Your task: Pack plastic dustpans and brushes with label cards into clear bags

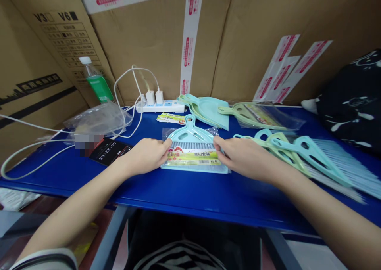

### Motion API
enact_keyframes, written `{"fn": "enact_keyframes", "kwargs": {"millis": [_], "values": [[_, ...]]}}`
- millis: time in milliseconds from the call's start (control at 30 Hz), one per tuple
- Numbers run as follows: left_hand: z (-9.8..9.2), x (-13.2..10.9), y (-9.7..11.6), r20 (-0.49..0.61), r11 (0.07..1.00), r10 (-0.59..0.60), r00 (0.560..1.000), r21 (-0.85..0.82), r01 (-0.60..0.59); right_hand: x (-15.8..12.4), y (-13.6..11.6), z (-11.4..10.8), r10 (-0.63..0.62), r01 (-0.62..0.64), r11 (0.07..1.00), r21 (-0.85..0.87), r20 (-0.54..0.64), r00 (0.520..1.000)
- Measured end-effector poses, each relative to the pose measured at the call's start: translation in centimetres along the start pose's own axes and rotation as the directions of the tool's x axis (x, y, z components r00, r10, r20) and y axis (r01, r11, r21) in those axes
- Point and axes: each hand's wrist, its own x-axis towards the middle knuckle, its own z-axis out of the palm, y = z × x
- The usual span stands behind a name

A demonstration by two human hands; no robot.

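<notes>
Left hand (149, 154) and right hand (242, 155) pinch opposite sides of the bagged brush set (193, 155), handle (189, 118) pointing toward the dustpans (212, 109).

The single camera, worn on your head, faced forward and down from the near side of the blue table (184, 192), close above it, toward the cardboard (154, 40) behind.
</notes>
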Motion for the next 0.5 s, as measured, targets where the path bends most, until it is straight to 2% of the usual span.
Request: {"fn": "enact_keyframes", "kwargs": {"millis": [500], "values": [[0.01,0.03,0.04,0.012,1.0,-0.002,1.0,0.016,0.002,-0.04,-0.17,-0.08,0.001,-0.001,1.0,-0.008,0.013,1.0]]}}
